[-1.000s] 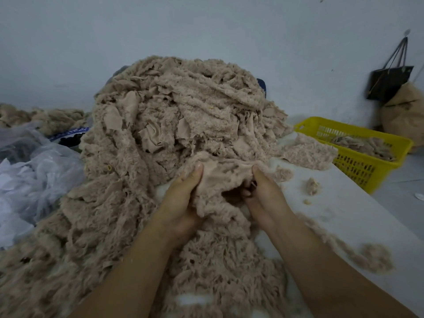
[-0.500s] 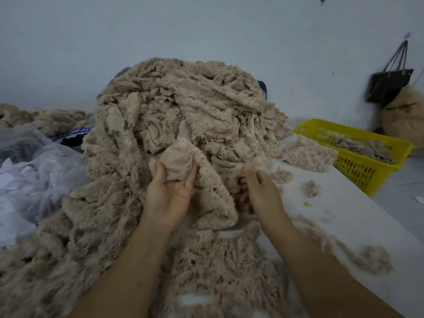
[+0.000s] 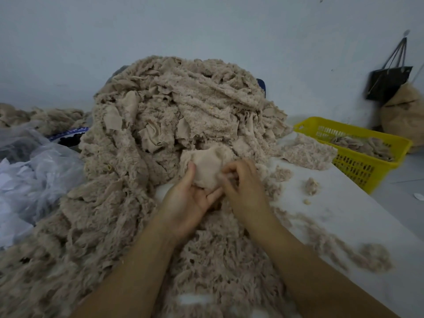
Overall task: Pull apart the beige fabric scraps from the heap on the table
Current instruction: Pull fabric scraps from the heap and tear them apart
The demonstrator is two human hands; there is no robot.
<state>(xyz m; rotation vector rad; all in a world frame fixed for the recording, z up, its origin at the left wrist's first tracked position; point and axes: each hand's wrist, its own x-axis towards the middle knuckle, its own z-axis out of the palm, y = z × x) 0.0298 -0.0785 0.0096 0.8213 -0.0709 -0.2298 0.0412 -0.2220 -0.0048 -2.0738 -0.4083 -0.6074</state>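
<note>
We see the heap [image 3: 183, 122] of beige scraps piled high in the middle of the desk [image 3: 344, 214]. Its back is toward the wall [image 3: 206, 31] and its foot spills toward us under both forearms. The scraps are fleecy and ragged on 1 face, smooth on the other. Several smooth faces show as pale patches in the heap's upper left.

At the heap's front slope, 1 scrap [image 3: 206, 166] is bunched into a rounded wad, smooth face toward us.

Our left hand [image 3: 188, 203] lies palm up beneath the wad, fingers loosely curled under it and thumb pressed on its left side. Our right hand [image 3: 243, 187] shows its back, fingers curled, pinching the wad's right edge. It is blurred, so we cannot tell which fingers grip. The 2 hands are close together, the left fingertips just beside the right hand.

Right of the heap a flat fleecy piece [image 3: 309, 152] lies on the desk, just beside a yellow basket [image 3: 348, 129] that holds more scraps. Small tufts [image 3: 312, 185] and a trail of fluff [image 3: 374, 257] lie on the bare desk. A plastic bag [image 3: 34, 175] sits left of the heap. A black bag [image 3: 387, 84] hangs on the wall above a beige sack [image 3: 406, 115].
</note>
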